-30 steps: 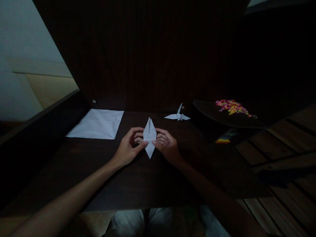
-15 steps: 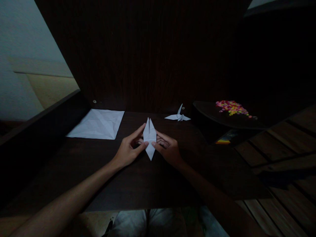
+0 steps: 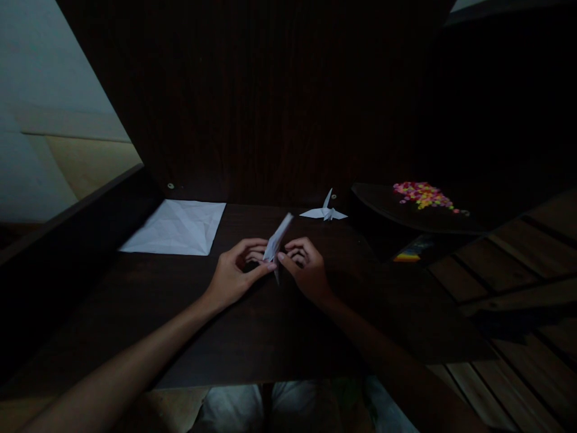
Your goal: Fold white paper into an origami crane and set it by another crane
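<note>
A folded white origami paper (image 3: pixel 278 237) is held up between my two hands, turned nearly edge-on and slanting to the upper right. My left hand (image 3: pixel 237 267) pinches it from the left, thumb in front and fingers behind. My right hand (image 3: pixel 306 267) curls in at its right side, with the thumb tip against the paper's lower part. Behind them, a finished white paper crane (image 3: pixel 325 213) stands on the dark wooden desk (image 3: pixel 252 343). Off to the left lies a creased white sheet of paper (image 3: pixel 175 228), flat on the desk.
Colourful little pieces (image 3: pixel 426 195) are heaped on a dark curved shelf (image 3: pixel 387 210) at the right. A dark upright panel (image 3: pixel 270 108) rises behind the desk, and a low side board (image 3: pixel 81 210) borders the left. Wooden slats (image 3: pixel 532 252) show at far right.
The folded paper has turned from facing me flat to nearly edge-on, its top tilting right. My right fingers have come away from its upper side. The crane and the sheet stay put.
</note>
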